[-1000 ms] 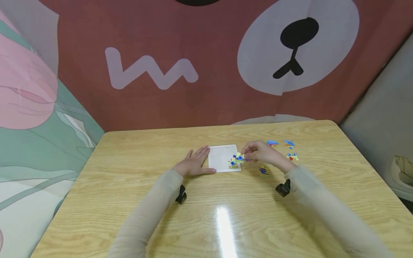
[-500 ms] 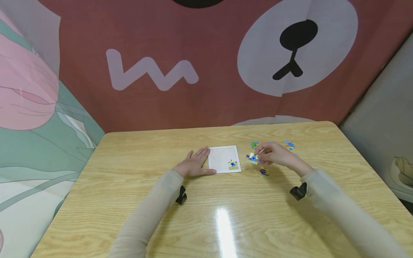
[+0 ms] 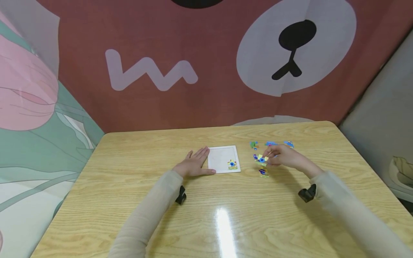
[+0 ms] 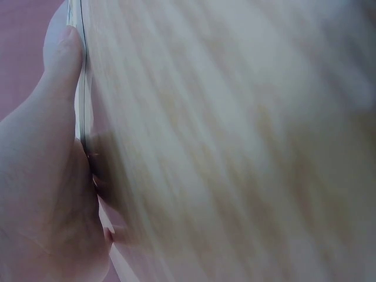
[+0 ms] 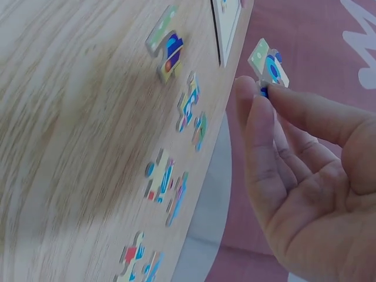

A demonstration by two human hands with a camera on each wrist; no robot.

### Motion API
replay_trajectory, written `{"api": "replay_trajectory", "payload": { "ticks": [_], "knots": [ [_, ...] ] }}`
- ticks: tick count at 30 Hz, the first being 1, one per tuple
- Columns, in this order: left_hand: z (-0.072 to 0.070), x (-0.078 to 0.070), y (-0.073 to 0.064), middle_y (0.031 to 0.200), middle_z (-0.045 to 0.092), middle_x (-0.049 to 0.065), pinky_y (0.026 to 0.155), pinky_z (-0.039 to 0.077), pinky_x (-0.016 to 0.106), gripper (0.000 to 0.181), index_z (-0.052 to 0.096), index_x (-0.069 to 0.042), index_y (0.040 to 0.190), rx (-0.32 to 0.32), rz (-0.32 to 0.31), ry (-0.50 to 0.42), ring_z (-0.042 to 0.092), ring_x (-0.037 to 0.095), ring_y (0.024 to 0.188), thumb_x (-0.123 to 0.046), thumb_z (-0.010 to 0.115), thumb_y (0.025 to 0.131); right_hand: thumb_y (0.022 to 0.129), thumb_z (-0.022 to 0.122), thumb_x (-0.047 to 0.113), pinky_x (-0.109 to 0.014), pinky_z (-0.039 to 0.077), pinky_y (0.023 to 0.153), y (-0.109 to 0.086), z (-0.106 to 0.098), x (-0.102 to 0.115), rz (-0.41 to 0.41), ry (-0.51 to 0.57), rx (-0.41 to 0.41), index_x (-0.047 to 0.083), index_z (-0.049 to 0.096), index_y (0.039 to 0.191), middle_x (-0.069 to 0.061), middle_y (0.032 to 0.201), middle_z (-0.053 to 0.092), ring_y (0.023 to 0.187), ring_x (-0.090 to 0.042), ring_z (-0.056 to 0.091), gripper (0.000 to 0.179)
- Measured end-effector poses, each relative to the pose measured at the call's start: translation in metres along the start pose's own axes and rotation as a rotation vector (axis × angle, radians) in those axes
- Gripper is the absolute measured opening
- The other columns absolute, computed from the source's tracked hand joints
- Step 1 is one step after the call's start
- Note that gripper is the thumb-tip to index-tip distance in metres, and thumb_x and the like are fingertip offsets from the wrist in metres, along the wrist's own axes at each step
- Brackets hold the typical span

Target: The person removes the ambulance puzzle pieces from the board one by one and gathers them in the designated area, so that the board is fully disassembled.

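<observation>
My right hand (image 3: 284,157) pinches a jigsaw piece (image 3: 261,159) with a blue round shape on yellow, to the right of the white puzzle tray (image 3: 214,154). In the right wrist view, thumb and fingertips grip the jigsaw piece (image 5: 272,66) by one end, above the table. Another piece (image 3: 232,164) of similar print lies in the tray's near right corner. My left hand (image 3: 193,165) lies flat with fingers spread, fingertips and thumb touching the tray's left side. At the left wrist, the hand (image 4: 47,153) shows along the tray's edge.
Loose jigsaw pieces lie right of the tray: a green one (image 3: 254,144), a blue one (image 3: 289,144), and a dark blue and yellow one (image 3: 263,172) nearer me. The right wrist view shows several more, including one with red (image 5: 130,254). A printed cloth (image 3: 155,107) hangs behind the wooden table (image 3: 155,150).
My right hand has moved right, from over the tray's right edge to beside the loose pieces, carrying the pinched jigsaw piece along. The left hand has stayed on the tray.
</observation>
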State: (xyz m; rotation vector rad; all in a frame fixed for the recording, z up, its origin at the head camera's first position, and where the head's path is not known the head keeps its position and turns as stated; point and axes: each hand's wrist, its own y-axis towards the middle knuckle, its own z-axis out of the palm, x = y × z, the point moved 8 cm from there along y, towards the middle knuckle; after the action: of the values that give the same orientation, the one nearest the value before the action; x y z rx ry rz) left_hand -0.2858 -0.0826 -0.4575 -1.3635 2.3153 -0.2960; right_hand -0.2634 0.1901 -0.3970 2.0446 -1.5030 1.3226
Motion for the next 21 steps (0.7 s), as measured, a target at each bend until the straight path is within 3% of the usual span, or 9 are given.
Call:
{"api": "replay_trajectory", "payload": {
  "ticks": [6,13,21],
  "knots": [
    [0.000,0.000,0.000,0.163,-0.005,0.001,0.122,-0.001,0.050,0.096,-0.002,-0.015,0.155,-0.002,0.005,-0.004,-0.002,0.016,0.151,-0.068,0.043,0.089,0.091,0.058,0.002,-0.032,0.056,0.078,-0.003,-0.008,-0.010,-0.007,0.008,-0.007,-0.011,0.054,0.114,-0.016,0.099,0.063,0.084,-0.009,0.064,0.027],
    [0.000,0.000,0.000,0.163,-0.005,0.001,0.122,-0.001,0.050,0.096,-0.002,-0.015,0.155,-0.002,0.007,-0.002,-0.002,0.016,0.151,-0.068,0.043,0.089,0.090,0.060,0.004,-0.035,0.056,0.080,-0.009,-0.022,-0.022,0.007,-0.063,-0.031,-0.009,0.057,0.120,-0.015,0.100,0.063,0.082,-0.006,0.059,0.032],
    [0.002,0.002,0.001,0.163,-0.005,0.001,0.122,-0.001,0.050,0.096,-0.002,-0.015,0.155,-0.005,0.006,-0.003,-0.002,0.016,0.151,-0.068,0.043,0.089,0.092,0.054,-0.003,-0.031,0.056,0.076,-0.015,-0.026,-0.035,0.036,-0.072,-0.011,-0.014,0.056,0.121,-0.014,0.098,0.066,0.080,-0.006,0.059,0.031]
  ]
}}
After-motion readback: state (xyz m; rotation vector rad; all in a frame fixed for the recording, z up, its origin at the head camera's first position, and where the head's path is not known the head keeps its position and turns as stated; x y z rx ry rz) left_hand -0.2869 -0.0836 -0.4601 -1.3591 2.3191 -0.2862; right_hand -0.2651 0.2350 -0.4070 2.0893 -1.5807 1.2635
